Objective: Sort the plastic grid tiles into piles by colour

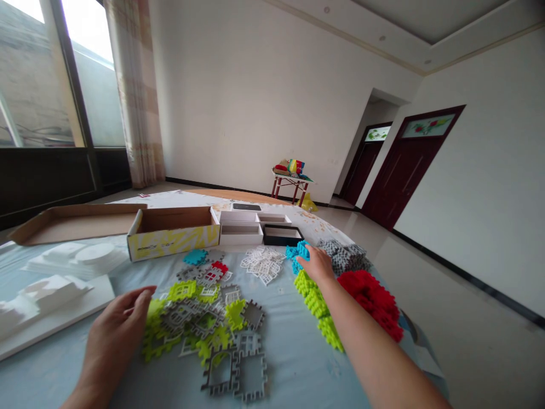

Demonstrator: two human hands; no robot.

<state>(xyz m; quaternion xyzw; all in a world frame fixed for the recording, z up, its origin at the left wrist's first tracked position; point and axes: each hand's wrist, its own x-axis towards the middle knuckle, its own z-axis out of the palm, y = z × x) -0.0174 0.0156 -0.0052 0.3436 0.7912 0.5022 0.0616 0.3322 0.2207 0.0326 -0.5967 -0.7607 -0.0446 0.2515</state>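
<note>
My right hand [317, 263] reaches to the right side of the table, its thumb and fingers closed on a blue interlocking tile [297, 251] at the blue stack. Below it runs a row of lime green tiles [314, 298]; red tiles [368, 298] and grey tiles [343, 257] are heaped to its right. My left hand [121, 319] hovers at the left edge of a mixed pile of grey, green and white tiles [204, 321]. Its fingers are stretched out, with nothing visible in them. A loose blue tile [195, 257] and a red tile [219, 268] lie behind that pile.
White window-like pieces [263, 264] form a heap mid-table. Behind stand an open cardboard box [174, 241], its lid [76, 223], small white boxes [242, 233] and a black-rimmed box [283, 234]. White foam [55, 301] lies on the left. A small table [292, 179] stands by the wall.
</note>
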